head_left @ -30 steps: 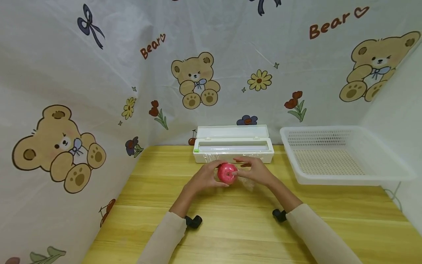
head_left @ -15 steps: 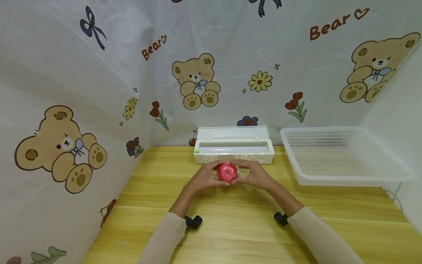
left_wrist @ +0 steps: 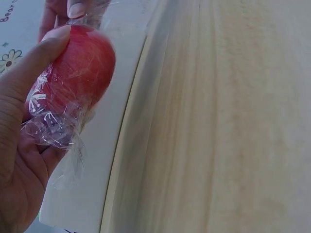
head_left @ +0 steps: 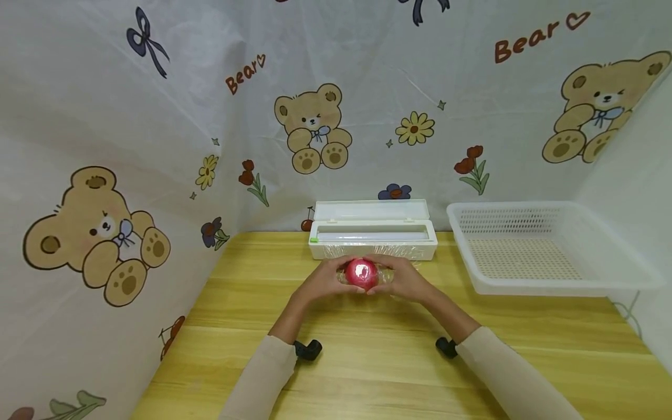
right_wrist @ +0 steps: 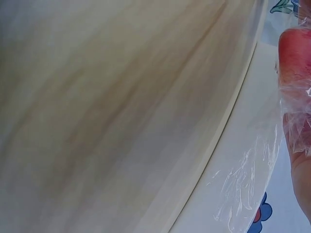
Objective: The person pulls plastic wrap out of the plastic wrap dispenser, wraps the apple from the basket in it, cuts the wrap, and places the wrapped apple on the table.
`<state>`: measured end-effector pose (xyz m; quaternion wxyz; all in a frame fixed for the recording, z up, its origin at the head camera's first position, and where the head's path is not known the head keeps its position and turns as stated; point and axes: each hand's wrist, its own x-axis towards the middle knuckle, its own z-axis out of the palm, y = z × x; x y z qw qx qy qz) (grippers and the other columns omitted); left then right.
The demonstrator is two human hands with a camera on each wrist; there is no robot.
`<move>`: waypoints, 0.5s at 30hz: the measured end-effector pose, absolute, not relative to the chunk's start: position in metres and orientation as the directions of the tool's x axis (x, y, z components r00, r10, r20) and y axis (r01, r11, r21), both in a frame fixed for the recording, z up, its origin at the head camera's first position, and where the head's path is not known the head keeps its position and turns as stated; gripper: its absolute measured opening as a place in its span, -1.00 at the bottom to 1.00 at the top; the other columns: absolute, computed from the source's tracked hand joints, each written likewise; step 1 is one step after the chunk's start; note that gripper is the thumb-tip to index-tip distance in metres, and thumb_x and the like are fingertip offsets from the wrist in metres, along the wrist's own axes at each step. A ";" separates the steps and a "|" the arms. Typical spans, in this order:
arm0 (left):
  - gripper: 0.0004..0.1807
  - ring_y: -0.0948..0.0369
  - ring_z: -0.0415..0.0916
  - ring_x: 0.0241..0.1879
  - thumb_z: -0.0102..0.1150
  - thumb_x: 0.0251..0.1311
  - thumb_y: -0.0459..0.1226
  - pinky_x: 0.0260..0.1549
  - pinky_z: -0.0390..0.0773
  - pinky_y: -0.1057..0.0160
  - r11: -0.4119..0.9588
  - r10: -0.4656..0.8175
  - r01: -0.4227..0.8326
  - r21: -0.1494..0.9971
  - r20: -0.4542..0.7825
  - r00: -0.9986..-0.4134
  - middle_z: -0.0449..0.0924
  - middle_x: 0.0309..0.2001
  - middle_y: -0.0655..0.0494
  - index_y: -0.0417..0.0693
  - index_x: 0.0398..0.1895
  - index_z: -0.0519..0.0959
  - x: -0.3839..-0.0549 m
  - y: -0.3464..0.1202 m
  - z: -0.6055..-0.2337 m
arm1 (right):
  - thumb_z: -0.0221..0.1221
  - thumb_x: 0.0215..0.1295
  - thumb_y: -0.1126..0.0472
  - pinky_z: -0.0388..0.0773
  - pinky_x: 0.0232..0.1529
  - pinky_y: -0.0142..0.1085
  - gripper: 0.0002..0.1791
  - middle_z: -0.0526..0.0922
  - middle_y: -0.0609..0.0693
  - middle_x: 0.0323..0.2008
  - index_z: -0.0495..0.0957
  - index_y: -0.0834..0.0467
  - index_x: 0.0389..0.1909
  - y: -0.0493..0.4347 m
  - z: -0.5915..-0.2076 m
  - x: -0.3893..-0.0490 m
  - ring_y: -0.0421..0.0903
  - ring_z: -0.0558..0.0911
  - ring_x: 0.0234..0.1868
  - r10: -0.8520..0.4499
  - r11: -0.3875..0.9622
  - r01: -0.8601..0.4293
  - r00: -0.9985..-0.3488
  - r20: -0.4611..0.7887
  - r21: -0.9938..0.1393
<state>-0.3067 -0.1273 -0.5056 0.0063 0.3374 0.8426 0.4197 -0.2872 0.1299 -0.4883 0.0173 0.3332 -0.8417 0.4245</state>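
Note:
A red apple [head_left: 361,274] is held between both hands in front of the white box, in the head view. Clear cling film [left_wrist: 53,126] covers it, bunched and crinkled at the end near the left palm in the left wrist view. My left hand [head_left: 326,279] grips the apple from the left, thumb on the near side and fingers curving behind. From the right, my right hand [head_left: 406,280] holds the other side, thumb low and fingers over the far side. In the right wrist view only part of the wrapped apple [right_wrist: 295,58] shows at the right edge.
Behind the hands stands a white cling film dispenser [head_left: 374,252] with its lid raised; film clings to its front. A white perforated basket [head_left: 556,287] sits at the right on the wooden table [head_left: 367,373]. A bear-print cloth [head_left: 367,70] hangs behind.
My right hand has come left from beside the apple to grip its right side. The apple has turned, its stem hollow no longer facing the head camera. The left hand stays nearly in place.

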 end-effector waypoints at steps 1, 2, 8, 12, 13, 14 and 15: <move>-0.16 0.30 0.54 0.16 0.56 -0.05 0.16 0.12 0.58 0.28 0.418 0.572 0.557 0.718 0.268 -0.775 0.61 0.18 0.25 0.10 0.31 0.52 -0.307 -0.127 -0.506 | 0.59 -0.01 0.02 0.53 0.23 0.09 -0.12 0.54 0.04 0.32 0.48 0.06 0.38 0.129 -0.488 -0.287 0.15 0.55 0.28 -0.546 0.422 -0.573 -0.779 0.308 -0.703; -0.17 0.30 0.54 0.16 0.56 -0.05 0.16 0.12 0.58 0.27 0.415 0.570 0.549 0.725 0.263 -0.779 0.61 0.18 0.27 0.13 0.32 0.52 -0.306 -0.127 -0.506 | 0.59 -0.02 0.03 0.53 0.23 0.09 -0.12 0.54 0.05 0.32 0.48 0.07 0.38 0.129 -0.488 -0.287 0.15 0.55 0.28 -0.546 0.422 -0.572 -0.780 0.306 -0.703; -0.21 0.31 0.53 0.16 0.54 -0.03 0.17 0.11 0.59 0.25 0.401 0.557 0.499 0.768 0.228 -0.799 0.60 0.17 0.35 0.26 0.32 0.52 -0.304 -0.127 -0.505 | 0.62 -0.06 0.09 0.54 0.22 0.08 -0.08 0.55 0.03 0.31 0.46 0.07 0.39 0.126 -0.490 -0.287 0.12 0.55 0.27 -0.545 0.439 -0.560 -0.788 0.287 -0.703; -0.23 0.30 0.53 0.14 0.54 -0.02 0.16 0.10 0.60 0.24 0.401 0.548 0.476 0.782 0.211 -0.809 0.60 0.14 0.37 0.30 0.31 0.53 -0.304 -0.127 -0.504 | 0.63 -0.08 0.13 0.52 0.24 0.08 -0.06 0.54 0.04 0.31 0.44 0.08 0.39 0.124 -0.492 -0.288 0.13 0.55 0.28 -0.547 0.438 -0.565 -0.785 0.292 -0.699; -0.24 0.30 0.53 0.14 0.54 -0.03 0.16 0.10 0.60 0.24 0.403 0.546 0.471 0.785 0.207 -0.812 0.61 0.14 0.38 0.30 0.31 0.54 -0.304 -0.127 -0.504 | 0.63 -0.08 0.14 0.52 0.24 0.08 -0.06 0.54 0.04 0.31 0.44 0.09 0.40 0.124 -0.492 -0.289 0.14 0.54 0.28 -0.548 0.435 -0.566 -0.783 0.293 -0.700; -0.24 0.30 0.53 0.13 0.55 -0.03 0.15 0.10 0.59 0.24 0.406 0.544 0.467 0.786 0.203 -0.814 0.61 0.14 0.38 0.30 0.31 0.54 -0.304 -0.127 -0.503 | 0.63 -0.08 0.16 0.52 0.24 0.08 -0.06 0.54 0.05 0.32 0.43 0.10 0.40 0.124 -0.492 -0.289 0.14 0.54 0.29 -0.549 0.435 -0.565 -0.783 0.291 -0.701; -0.24 0.31 0.53 0.13 0.55 -0.03 0.15 0.10 0.59 0.24 0.408 0.544 0.467 0.785 0.201 -0.814 0.61 0.13 0.39 0.29 0.30 0.54 -0.304 -0.127 -0.503 | 0.63 -0.08 0.16 0.51 0.25 0.08 -0.05 0.54 0.05 0.32 0.43 0.10 0.40 0.123 -0.492 -0.289 0.13 0.54 0.29 -0.548 0.435 -0.562 -0.785 0.289 -0.703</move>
